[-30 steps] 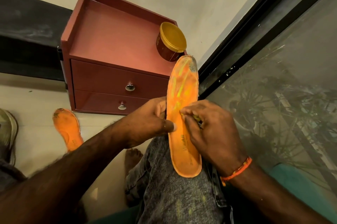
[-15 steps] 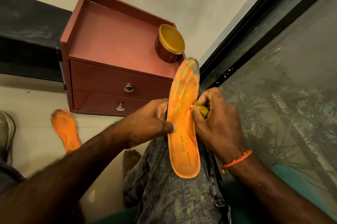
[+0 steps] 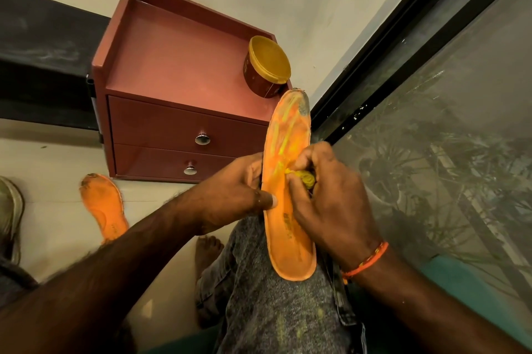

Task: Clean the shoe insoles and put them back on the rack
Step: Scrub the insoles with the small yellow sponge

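An orange insole (image 3: 288, 209) stands on my knee, heel down, toe tip dirty grey, streaked with yellow. My left hand (image 3: 233, 198) grips its left edge, thumb pressed on the face. My right hand (image 3: 328, 198) pinches a small yellow wad of cloth or sponge (image 3: 305, 178) against the insole's middle. A second orange insole (image 3: 105, 206), with a dirty toe, lies on the floor at the left.
A red-brown two-drawer cabinet (image 3: 172, 129) stands against the wall, with a yellow-lidded jar (image 3: 267, 65) on its top right corner. A glass door with a dark frame (image 3: 388, 45) runs along the right. A shoe edge (image 3: 10, 209) shows at the far left. My bare foot (image 3: 207, 253) rests on the floor.
My right hand moved up the insole from its middle to nearer the forefoot, rubbing with the yellow wad. The left hand kept its grip on the edge.
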